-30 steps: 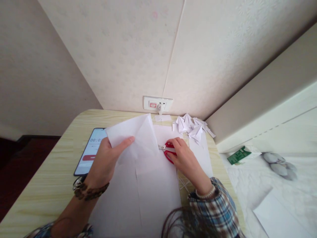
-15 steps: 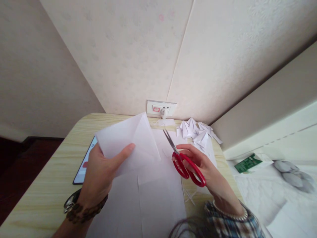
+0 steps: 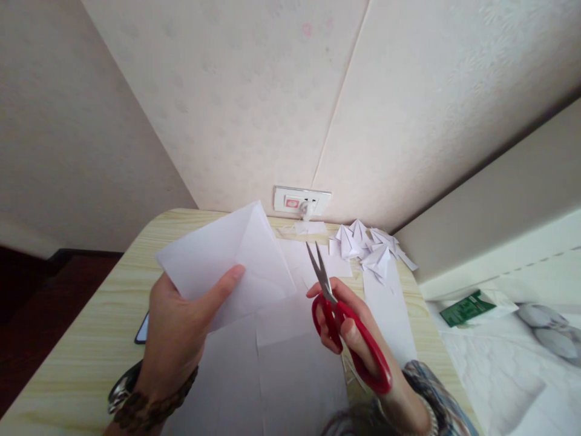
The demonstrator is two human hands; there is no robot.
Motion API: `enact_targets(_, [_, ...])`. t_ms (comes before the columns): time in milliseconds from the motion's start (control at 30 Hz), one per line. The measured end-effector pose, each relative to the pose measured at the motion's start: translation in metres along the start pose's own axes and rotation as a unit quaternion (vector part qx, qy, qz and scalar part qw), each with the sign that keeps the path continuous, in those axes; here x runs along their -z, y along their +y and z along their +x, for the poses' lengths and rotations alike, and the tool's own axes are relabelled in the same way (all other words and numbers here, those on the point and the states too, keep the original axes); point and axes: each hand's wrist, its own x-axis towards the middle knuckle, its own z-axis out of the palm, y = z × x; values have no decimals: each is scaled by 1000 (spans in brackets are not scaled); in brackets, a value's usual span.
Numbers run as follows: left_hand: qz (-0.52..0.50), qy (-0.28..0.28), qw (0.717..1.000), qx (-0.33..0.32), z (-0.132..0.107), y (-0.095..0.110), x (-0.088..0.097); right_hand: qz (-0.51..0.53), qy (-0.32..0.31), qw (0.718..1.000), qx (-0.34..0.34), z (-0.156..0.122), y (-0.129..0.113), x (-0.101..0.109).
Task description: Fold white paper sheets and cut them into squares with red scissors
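My left hand (image 3: 181, 327) grips a folded white sheet of paper (image 3: 227, 260), thumb on top, and holds it lifted over the table. My right hand (image 3: 354, 327) has its fingers through the red handles of a pair of scissors (image 3: 338, 312). The blades point up and away, slightly parted, just right of the folded sheet's edge. Larger white sheets (image 3: 281, 369) lie flat on the wooden table (image 3: 86, 351) beneath both hands.
A pile of small folded paper pieces (image 3: 367, 245) lies at the table's back right. A phone (image 3: 143, 330) peeks out under my left hand. A wall socket (image 3: 302, 200) sits behind the table. A green box (image 3: 467, 307) lies on the bed to the right.
My right hand has picked the scissors up from the table and raised them with the blades pointing up. My left hand has kept hold of the folded sheet and drawn it slightly left.
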Motion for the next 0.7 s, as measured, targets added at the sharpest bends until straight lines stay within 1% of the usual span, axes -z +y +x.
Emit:
enact_targets(67, [6, -8, 1000, -6, 0, -2, 1, -34, -16, 999, -3, -2, -3, -3])
enact_targets(133, [19, -3, 1000, -2, 0, -2, 1, -48, -34, 998, -12, -3, -6, -7])
enact_targets(233, [67, 1, 998, 0, -2, 1, -1, -55, -56, 996, -40, -1, -9, -10])
enact_targets(300, [90, -8, 996, -4, -3, 3, -3, -64, -54, 995, -61, 0, -10, -11])
enact_targets(400, [86, -8, 996, 2, -5, 2, -5, -73, -41, 993, -83, 2, -11, -11])
enact_targets(533, [78, -2, 997, 8, -5, -3, -6, -76, -38, 992, -88, 3, -13, -12])
enact_targets(600, [79, 8, 997, -2, -4, -4, -5, -84, -33, 992, -92, 3, -14, -13])
enact_targets(700, [85, -5, 996, 9, -4, -3, -5, -99, -22, 991, -88, 4, -15, -13])
